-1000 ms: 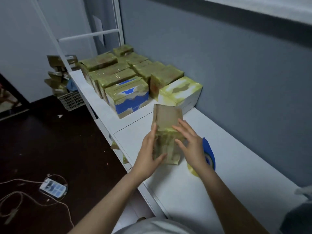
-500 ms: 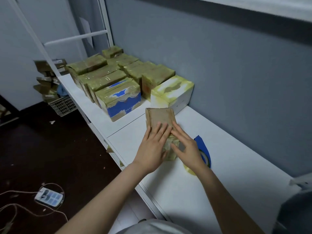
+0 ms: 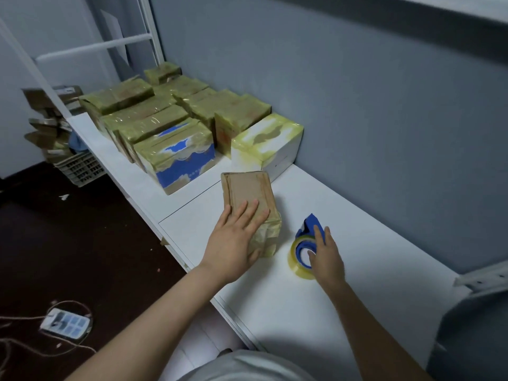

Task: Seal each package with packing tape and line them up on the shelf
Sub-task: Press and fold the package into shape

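The left hand (image 3: 236,243) lies flat, fingers straight and spread, palm down on the near end of a brown cardboard package (image 3: 246,188). The package lies on the white worktop (image 3: 371,257), its far end bare cardboard and its near end wrapped in yellowish tape under the palm. The right hand (image 3: 327,259), just to the right and apart from the package, holds the tape roll (image 3: 298,261): its thumb reaches into the core and its fingers lie over the blue dispenser (image 3: 309,224) on the roll, which stands on the worktop. Beyond the brown package, a white box (image 3: 269,144) sits almost touching its far end, and a blue and white box (image 3: 178,160) stands beside that. Behind them, more taped packages (image 3: 154,116) sit close together in rows along the grey wall (image 3: 357,92). Left of the worktop, on the dark floor (image 3: 82,243), are a plastic basket (image 3: 79,169) and a power strip (image 3: 66,323).
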